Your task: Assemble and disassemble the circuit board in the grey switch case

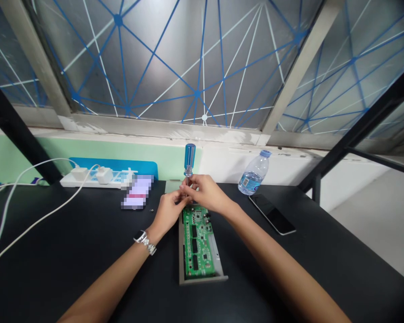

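A screwdriver (189, 158) with a clear blue handle stands upright over the far end of a green circuit board (200, 242). The board lies in a long grey metal tray (182, 269) on the black table. My right hand (205, 190) is closed, its fingers pinching the screwdriver's shaft just below the handle. My left hand (170, 208) is closed too, its fingertips pressed together low by the shaft at the board's far end. The screwdriver's tip and whatever lies between the left fingertips are hidden. A small metal screw-like piece (151, 210) lies left of the left hand.
At the back left are a white power strip (94, 180) with chargers and cables, and a phone (138, 192) with a lit, blurred screen. A water bottle (255, 172) and a dark phone (272, 214) are at the right. Wall and window stand behind the table (121, 237).
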`<state>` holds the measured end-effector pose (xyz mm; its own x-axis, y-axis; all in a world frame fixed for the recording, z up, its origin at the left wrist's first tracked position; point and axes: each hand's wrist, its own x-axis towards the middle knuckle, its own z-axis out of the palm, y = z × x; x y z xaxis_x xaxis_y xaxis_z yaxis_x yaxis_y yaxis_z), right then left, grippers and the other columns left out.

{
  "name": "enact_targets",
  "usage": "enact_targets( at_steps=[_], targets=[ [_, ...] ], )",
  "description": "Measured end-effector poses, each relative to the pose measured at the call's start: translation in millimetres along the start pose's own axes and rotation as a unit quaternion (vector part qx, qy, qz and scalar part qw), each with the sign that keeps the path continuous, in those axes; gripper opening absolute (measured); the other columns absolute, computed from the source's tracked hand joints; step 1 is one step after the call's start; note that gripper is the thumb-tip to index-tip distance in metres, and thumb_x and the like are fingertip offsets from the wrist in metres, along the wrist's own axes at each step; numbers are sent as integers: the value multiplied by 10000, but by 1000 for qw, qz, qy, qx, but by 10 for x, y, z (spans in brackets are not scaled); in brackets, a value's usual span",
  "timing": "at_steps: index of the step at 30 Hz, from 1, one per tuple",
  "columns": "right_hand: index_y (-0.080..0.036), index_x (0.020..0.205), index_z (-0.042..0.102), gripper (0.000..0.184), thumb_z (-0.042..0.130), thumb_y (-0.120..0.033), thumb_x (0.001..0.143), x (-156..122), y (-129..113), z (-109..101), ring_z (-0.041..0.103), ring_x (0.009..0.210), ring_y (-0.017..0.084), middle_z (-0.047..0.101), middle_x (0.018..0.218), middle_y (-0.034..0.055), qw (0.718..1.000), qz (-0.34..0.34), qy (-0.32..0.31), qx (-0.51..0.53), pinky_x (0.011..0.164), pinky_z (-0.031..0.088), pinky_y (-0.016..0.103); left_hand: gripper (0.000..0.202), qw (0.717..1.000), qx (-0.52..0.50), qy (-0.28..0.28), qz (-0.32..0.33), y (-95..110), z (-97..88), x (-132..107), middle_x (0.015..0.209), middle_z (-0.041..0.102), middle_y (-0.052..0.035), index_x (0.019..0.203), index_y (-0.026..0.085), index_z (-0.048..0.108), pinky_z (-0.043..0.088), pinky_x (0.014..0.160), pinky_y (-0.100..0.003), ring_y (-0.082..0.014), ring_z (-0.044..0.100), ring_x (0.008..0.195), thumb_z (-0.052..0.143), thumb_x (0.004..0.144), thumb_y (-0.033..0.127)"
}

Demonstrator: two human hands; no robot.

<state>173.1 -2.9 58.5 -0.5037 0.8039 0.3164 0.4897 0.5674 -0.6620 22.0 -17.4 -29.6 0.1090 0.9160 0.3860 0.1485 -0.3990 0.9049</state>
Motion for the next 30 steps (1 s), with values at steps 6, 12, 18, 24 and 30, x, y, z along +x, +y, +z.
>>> enact_targets(
  at_steps=[6,12,18,24,30],
  targets=[
    [-159,821,653,90,637,-243,848,15,65,-83,657,638,148,685,733,25,999,0,16,31,593,476,239,203,1000,-18,-13,-13,65,-45,-29,964,777,-82,949,154,740,556,862,-334,-248,727,924,681,848,320],
    [-132,894,644,72,599,-167,850,12,20,-124,680,616,143,668,716,23,987,61,-39,140,505,479,200,175,1000,12,-16,-3,87,-113,-51,969,773,-71,934,165,734,552,867,-317,-236,724,933,657,865,307],
    [-129,996,592,147,505,-105,879,2,-36,-83,660,593,103,718,919,81,974,96,-72,191,499,485,190,169,999,16,-26,12,47,-80,-25,957,774,-74,915,155,726,543,840,-315,-253,720,938,635,874,292],
    [-149,987,604,131,569,-228,888,-19,-19,-18,658,585,131,689,734,29,989,61,-54,124,505,464,204,239,1000,18,-16,2,10,-13,-9,884,784,-85,858,129,737,549,751,-312,-258,726,838,649,859,351],
    [-158,741,631,159,672,-289,822,-14,32,-43,656,585,151,698,684,33,999,37,8,24,525,452,227,245,1000,-15,-21,-7,60,-19,-29,962,781,-93,927,140,741,564,871,-378,-275,727,935,680,844,362]
  ],
)
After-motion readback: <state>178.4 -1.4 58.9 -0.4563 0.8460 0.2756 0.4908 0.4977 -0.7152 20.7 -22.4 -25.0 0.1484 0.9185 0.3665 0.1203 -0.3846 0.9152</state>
